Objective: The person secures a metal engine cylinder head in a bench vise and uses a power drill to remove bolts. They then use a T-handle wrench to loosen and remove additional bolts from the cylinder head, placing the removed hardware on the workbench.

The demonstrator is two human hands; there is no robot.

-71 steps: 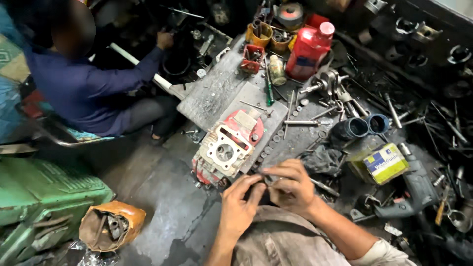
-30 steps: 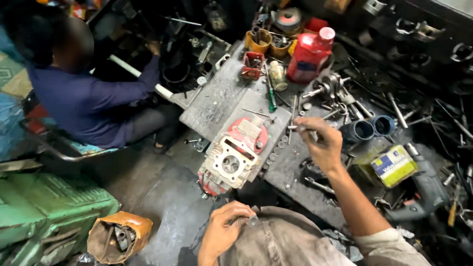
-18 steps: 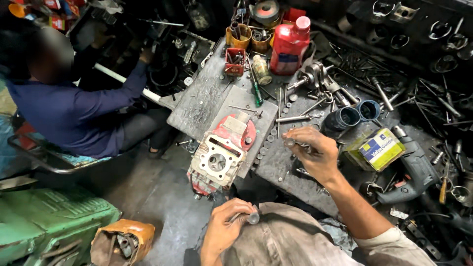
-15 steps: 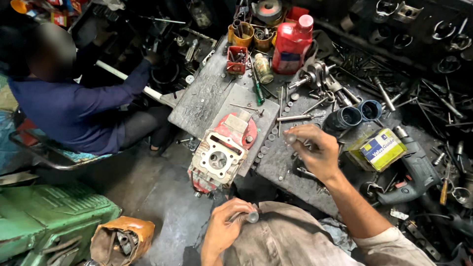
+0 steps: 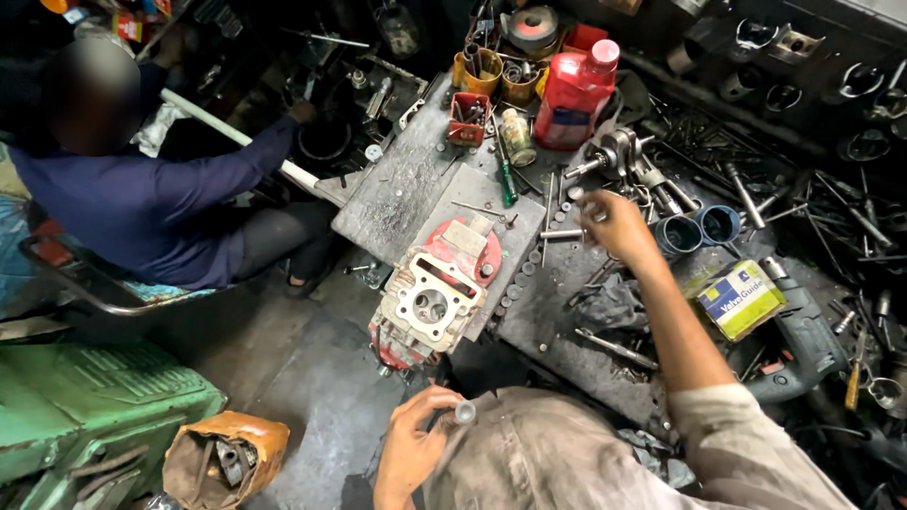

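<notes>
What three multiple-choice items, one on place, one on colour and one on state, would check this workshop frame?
1. Where is the engine block?
A. at the near edge of the metal bench
B. on the green machine
C. in the co-worker's lap

2. What colour is the big plastic bottle at the back of the bench?
A. blue
B. red
C. white

3. What is the left hand doing?
A. lying flat and empty
B. gripping a hammer
C. holding a small metal part

Answers: 1 A, the block sits at the near bench edge, partly overhanging it. 2 B, its body is red with a pale cap. 3 C, a small metal part sits between its fingertips, while the right hand reaches out over loose parts on the bench.
</notes>
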